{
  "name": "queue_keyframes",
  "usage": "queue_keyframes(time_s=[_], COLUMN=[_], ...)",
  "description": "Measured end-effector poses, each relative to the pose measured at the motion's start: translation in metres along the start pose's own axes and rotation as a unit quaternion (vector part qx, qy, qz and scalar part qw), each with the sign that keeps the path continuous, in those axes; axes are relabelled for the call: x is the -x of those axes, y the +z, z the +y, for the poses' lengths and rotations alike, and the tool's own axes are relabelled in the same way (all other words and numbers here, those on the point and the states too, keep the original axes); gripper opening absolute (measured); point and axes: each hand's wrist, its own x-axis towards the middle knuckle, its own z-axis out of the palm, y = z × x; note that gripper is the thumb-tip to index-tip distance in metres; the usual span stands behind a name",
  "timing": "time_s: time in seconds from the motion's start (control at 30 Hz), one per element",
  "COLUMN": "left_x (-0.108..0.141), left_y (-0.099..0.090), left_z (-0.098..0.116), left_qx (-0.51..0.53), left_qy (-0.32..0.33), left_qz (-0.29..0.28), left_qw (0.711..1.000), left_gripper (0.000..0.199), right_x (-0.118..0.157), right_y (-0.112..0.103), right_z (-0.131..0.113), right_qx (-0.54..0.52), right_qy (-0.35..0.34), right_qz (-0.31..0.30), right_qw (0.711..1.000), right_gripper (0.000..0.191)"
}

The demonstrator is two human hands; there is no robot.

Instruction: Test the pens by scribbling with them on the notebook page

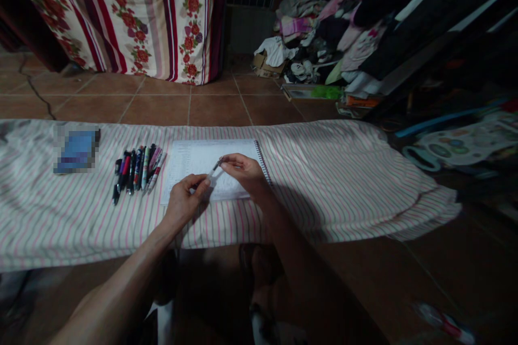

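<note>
Over an open spiral notebook, both hands are closed on one slim pen with a pale barrel and a dark end. My left hand pinches the pale lower part between thumb and fingers. At the dark upper end, the fingertips of my right hand grip it. Whether a cap sits on that end is too small to tell. The notebook page carries faint writing, and its wire binding lies on the right. Left of the notebook, several pens of mixed colours lie side by side in a loose row.
A striped cloth covers the long, low table. A pixelated blue item lies at its left. Beyond are a floral curtain, a tiled floor and a heap of clothes. A blurred object is on the floor, lower right.
</note>
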Motion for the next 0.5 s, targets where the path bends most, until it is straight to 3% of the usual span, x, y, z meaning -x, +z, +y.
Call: queue_keyframes(time_s=[0.1,0.33,0.5], left_x=[0.000,0.001,0.000], left_y=[0.000,0.000,0.000], left_z=[0.000,0.000,0.001], left_qx=[0.005,0.003,-0.002], left_qy=[-0.006,-0.011,-0.008], left_qz=[0.003,0.011,0.017], left_qw=[1.000,1.000,1.000], left_gripper=[0.032,0.034,0.033], right_x=[-0.003,-0.012,-0.010], right_y=[-0.007,-0.038,-0.053], right_z=[0.004,0.015,0.019], right_qx=[0.014,0.035,0.137], right_qy=[-0.001,0.016,-0.007], right_qz=[0.020,0.132,0.130], right_qw=[1.000,0.990,0.982], right_gripper=[0.018,0.026,0.022])
